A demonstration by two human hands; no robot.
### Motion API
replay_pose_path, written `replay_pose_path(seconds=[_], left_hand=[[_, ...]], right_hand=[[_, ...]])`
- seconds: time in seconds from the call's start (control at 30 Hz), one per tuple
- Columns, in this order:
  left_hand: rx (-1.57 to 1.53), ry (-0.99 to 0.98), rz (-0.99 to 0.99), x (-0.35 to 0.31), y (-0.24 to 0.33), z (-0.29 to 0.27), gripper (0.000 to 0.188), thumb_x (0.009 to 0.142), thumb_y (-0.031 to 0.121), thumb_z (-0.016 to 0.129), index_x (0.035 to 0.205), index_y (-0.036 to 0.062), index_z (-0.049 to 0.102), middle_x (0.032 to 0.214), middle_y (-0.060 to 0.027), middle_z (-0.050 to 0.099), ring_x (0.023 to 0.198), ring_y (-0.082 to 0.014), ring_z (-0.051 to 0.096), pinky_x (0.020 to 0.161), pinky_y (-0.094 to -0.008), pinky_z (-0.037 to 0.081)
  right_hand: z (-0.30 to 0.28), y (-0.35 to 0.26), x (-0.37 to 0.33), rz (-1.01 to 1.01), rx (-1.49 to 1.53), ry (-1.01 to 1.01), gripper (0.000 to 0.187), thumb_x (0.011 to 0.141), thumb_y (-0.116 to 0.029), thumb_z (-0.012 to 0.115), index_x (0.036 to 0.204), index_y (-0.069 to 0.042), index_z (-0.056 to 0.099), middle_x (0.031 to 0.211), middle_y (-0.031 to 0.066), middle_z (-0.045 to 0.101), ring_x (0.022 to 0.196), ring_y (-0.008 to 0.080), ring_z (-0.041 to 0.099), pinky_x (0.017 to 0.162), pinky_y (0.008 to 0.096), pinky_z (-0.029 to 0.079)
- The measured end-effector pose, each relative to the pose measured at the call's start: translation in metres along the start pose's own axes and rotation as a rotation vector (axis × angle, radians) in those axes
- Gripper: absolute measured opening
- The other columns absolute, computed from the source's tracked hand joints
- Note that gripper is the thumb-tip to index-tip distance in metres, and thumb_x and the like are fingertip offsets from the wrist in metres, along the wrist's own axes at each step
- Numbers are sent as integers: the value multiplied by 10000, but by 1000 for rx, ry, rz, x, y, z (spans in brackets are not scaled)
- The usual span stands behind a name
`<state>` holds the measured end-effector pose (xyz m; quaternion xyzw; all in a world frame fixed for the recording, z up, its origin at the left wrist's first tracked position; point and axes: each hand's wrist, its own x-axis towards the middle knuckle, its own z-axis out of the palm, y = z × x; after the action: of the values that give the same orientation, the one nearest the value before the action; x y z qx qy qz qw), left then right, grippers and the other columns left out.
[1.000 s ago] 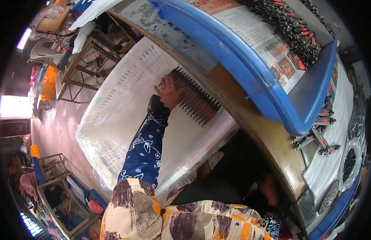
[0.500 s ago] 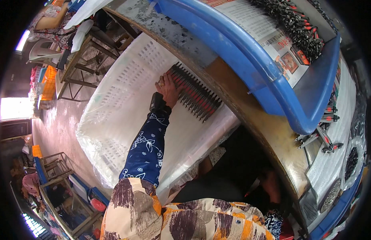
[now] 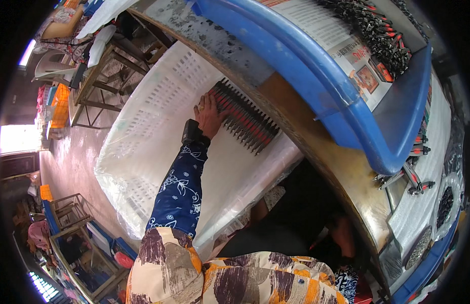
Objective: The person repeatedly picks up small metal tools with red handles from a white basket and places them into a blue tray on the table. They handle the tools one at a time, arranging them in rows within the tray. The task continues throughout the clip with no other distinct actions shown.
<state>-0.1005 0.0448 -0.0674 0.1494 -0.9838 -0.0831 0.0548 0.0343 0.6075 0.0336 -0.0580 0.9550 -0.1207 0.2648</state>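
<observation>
My left hand, in a dark blue flowered sleeve with a black band at the wrist, reaches into a white slotted basket lined with clear plastic and pale sheet. Its fingers are stretched out against the left end of a neat row of slim black-and-red pointed tools. These lie side by side in the basket by the bench edge; their exact kind is unclear. My right hand is low in the shadow beside the bench, its fingers hidden.
A big blue tray on the bench holds a heap of black-and-red pieces on printed paper. Several loose tools lie beside it. Another person's arm shows at the upper left. Wooden frames stand on the floor.
My left hand and forearm have shifted slightly to the left. The row of tools stays in place in the basket, and the right hand has barely moved.
</observation>
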Motion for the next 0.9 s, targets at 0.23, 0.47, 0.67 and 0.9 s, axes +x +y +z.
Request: replay_pose_path(seconds=[0.23,0.47,0.67,0.9], left_hand=[[74,0,-4,9,7,0,805,816,516,586,1354,-36,352,1433,-208,308,1317,-390,286,1029,-538,262],[44,-103,100,10,15,-29,702,847,404,599,1343,-32,361,1419,-184,323,1267,-388,321,995,-506,300],[75,-56,5,12,10,-8,760,795,464,630,1321,-34,399,1380,-222,360,1273,-398,340,1012,-528,288],[21,-25,15,7,3,-1,761,838,465,584,1371,-12,326,1422,-217,303,1297,-398,304,1011,-561,270]], right_hand=[[-3,-10,-7,-137,-103,154,331,725,-176,716,951,45,619,915,261,611,877,417,576,756,453,475],[-9,-16,-1,-40,-33,85,365,721,-159,716,1024,22,625,982,256,619,930,404,583,787,444,478],[-7,-20,2,-30,8,58,359,722,-120,699,1040,26,624,996,254,624,936,393,594,782,430,485],[-2,-14,2,-29,57,65,329,737,-102,673,1034,31,627,990,258,625,934,398,596,792,431,483]])
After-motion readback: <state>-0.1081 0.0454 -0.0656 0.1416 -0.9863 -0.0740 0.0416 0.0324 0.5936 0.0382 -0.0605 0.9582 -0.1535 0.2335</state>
